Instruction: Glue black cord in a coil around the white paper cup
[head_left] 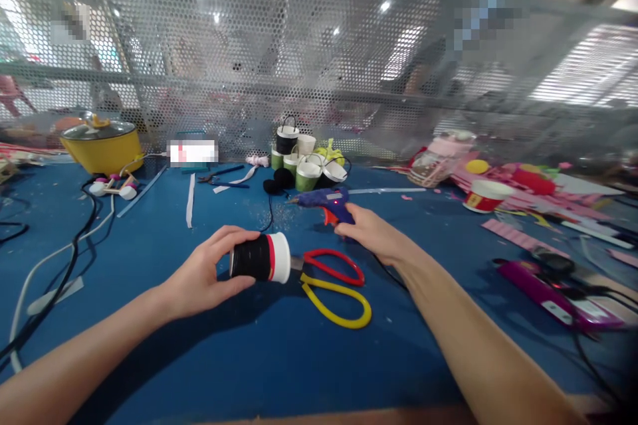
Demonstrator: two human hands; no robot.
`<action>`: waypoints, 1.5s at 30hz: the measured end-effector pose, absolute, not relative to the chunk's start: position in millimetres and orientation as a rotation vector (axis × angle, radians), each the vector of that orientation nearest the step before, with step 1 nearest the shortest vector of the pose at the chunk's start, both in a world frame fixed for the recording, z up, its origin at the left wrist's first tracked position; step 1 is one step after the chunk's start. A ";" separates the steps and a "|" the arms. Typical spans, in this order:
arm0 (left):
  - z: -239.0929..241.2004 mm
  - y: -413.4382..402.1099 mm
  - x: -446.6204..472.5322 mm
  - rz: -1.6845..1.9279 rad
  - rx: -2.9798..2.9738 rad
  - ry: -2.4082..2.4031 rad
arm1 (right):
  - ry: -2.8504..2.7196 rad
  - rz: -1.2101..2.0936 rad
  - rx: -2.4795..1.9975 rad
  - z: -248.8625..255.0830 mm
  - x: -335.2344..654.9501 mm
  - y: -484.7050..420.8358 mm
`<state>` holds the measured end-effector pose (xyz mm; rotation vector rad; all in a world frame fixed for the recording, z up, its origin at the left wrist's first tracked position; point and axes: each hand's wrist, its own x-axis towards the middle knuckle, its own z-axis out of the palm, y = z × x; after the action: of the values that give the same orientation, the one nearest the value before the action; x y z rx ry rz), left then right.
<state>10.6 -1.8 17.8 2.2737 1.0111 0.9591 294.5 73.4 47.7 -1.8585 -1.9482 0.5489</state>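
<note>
My left hand (204, 275) is wrapped around a small paper cup (262, 257) covered in black, with a red band and a white rim. It holds the cup on its side just above the blue table (239, 358). My right hand (371, 234) reaches forward and closes on the handle of a blue glue gun (326, 199) with an orange trigger, which rests on the table with its nozzle pointing left. Scissors (336, 285) with one red and one yellow handle lie between the two hands, right beside the cup.
Several decorated cups (304, 163) cluster at the back centre. A yellow pot with a glass lid (102, 143) stands back left, with cables (64, 259) trailing near it. Pink craft scraps, a red-and-white cup (486, 196) and a magenta tool (548, 292) lie right. A perforated metal screen (319, 60) closes the back.
</note>
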 end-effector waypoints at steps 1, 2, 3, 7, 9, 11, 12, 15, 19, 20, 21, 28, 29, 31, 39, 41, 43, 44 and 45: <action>18.1 -1.9 10.2 0.966 2.286 1.011 | -1.924 0.655 -1.755 51.4 293.7 67.0; 18.2 -2.0 9.8 0.971 2.301 1.012 | -1.888 0.760 -1.647 54.9 291.8 60.5; 18.3 -2.0 9.4 0.972 2.317 1.013 | -1.845 0.849 -1.551 58.1 289.2 54.2; 18.5 -0.6 7.3 0.952 2.368 1.044 | -1.834 1.032 -1.378 69.0 275.8 31.1; 18.4 0.7 6.1 0.948 2.367 1.076 | -1.903 1.038 -1.375 72.2 269.4 21.4; 18.3 2.0 5.2 0.960 2.365 1.091 | -1.975 0.919 -1.409 72.9 264.0 13.5; 18.1 2.6 4.9 0.972 2.362 1.099 | -2.023 0.830 -1.417 72.3 261.8 10.6; 17.4 4.2 4.9 0.996 2.336 1.126 | -2.197 0.587 -1.381 69.1 258.0 6.1; 15.3 5.9 5.0 0.980 2.260 1.126 | -2.393 0.349 -1.305 66.1 258.1 5.6; 14.5 6.3 4.8 0.982 2.232 1.123 | -2.458 0.258 -1.273 65.9 258.6 5.3; 13.7 6.6 4.6 0.985 2.205 1.121 | -2.511 0.168 -1.250 66.0 258.9 4.7; 8.9 8.3 4.2 1.016 2.026 1.106 | -2.414 0.244 -1.399 72.8 255.3 -3.2; 8.9 8.3 4.3 1.018 2.007 1.102 | -2.408 0.272 -1.395 73.7 254.5 -3.8; 9.2 8.1 4.5 1.025 1.984 1.094 | -2.395 0.285 -1.393 74.9 253.6 -4.3; 9.4 7.3 3.4 1.025 1.986 1.096 | -2.392 0.341 -1.365 72.6 254.8 -3.3; 9.3 6.9 3.3 1.027 1.993 1.090 | -2.386 0.349 -1.361 71.9 255.0 -2.8; 9.5 6.3 3.3 1.020 2.027 1.075 | -2.378 0.337 -1.352 72.0 255.1 -2.6; 9.6 6.2 3.4 1.014 2.052 1.071 | -2.374 0.341 -1.345 72.2 255.2 -2.7; 9.7 6.1 3.4 1.009 2.077 1.073 | -2.366 0.353 -1.338 72.3 255.4 -2.9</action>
<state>3.4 6.1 9.7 2.0772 1.0728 1.0094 255.4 -2.9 72.3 -1.3383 -2.3660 0.3527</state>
